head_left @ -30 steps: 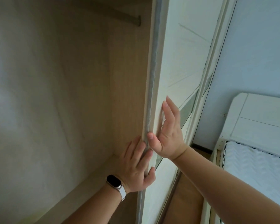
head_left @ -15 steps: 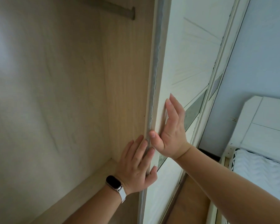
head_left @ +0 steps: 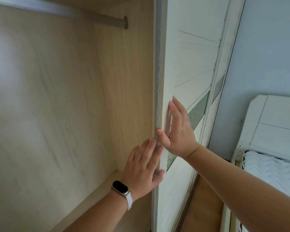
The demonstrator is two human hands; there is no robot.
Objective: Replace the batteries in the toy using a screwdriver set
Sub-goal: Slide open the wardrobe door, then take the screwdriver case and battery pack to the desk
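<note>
No toy, battery or screwdriver set is in view. A white sliding wardrobe door [head_left: 189, 67] stands in front of me, its grey-edged side facing left. My left hand [head_left: 144, 168], with a dark watch on its wrist, presses flat against the door's edge with straight fingers. My right hand [head_left: 177, 129] lies flat on the door's front face, fingers straight and pointing up, thumb at the edge. Neither hand holds anything.
The open wardrobe compartment [head_left: 57, 97] to the left has light wood walls, a shelf floor [head_left: 97, 186] and a metal hanging rail [head_left: 90, 19] at the top. On the right are a pale blue wall [head_left: 266, 56], a white headboard [head_left: 274, 124] and a mattress [head_left: 274, 174].
The door's edge has slid a little to the right with both hands on it. More of the wardrobe's inside and its rail shows.
</note>
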